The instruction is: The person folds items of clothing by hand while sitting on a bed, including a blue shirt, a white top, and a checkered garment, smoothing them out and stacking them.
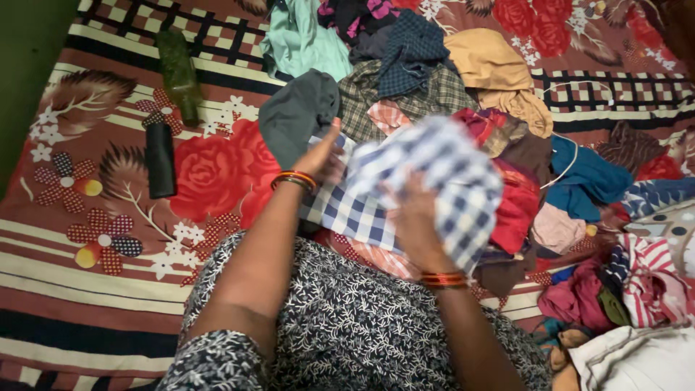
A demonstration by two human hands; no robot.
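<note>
Blue-and-white checked cloth (427, 188) hangs bunched over the person's lap, above a bed (108, 217) spread with a red rose-patterned, striped sheet. Left hand (318, 156) pinches its far left edge; right hand (413, 217) closes on its middle, fingers buried in folds. Beyond lies a heap of mixed coloured clothes (499, 108). Far left rest a green plastic bottle (179, 72) and a black cylinder (160, 159).
</note>
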